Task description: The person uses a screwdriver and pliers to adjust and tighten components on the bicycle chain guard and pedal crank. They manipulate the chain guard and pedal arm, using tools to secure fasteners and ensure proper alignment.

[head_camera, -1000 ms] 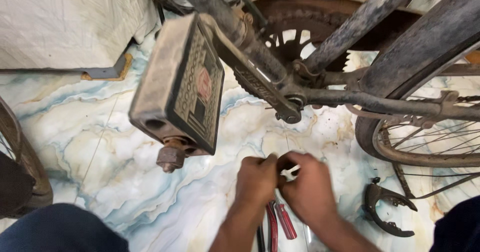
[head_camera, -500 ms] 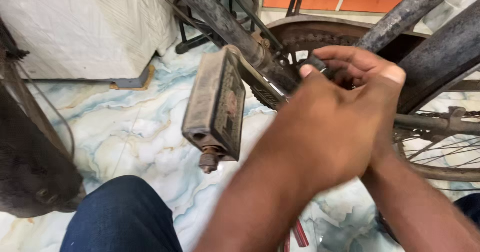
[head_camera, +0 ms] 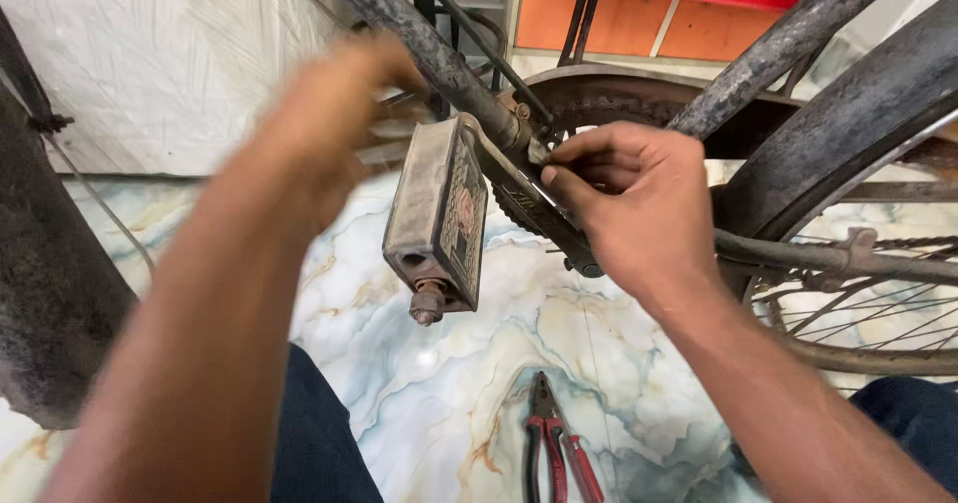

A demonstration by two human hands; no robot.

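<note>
A worn grey bicycle pedal (head_camera: 434,224) hangs on its crank arm (head_camera: 529,199) in the middle of the view. My right hand (head_camera: 629,204) is at the crank's upper end, next to the chainwheel (head_camera: 609,99). Its thumb and fingers are pinched on a small pale metal part (head_camera: 540,153) there. My left hand (head_camera: 334,124) is blurred with motion, up and left of the pedal, close to the dark frame tube (head_camera: 419,34). Whether it holds anything is unclear.
Red-handled pliers (head_camera: 554,443) lie on the marbled floor (head_camera: 479,363) below the pedal. The rear wheel and tyre (head_camera: 858,134) fill the right side, with the chain stay (head_camera: 828,258) crossing it. A dark tyre (head_camera: 45,293) stands at the left. My knees are at the bottom.
Both hands have come up from the floor by the pliers to the crank. My left hand has since swung to the left of the pedal; my right stays at the crank.
</note>
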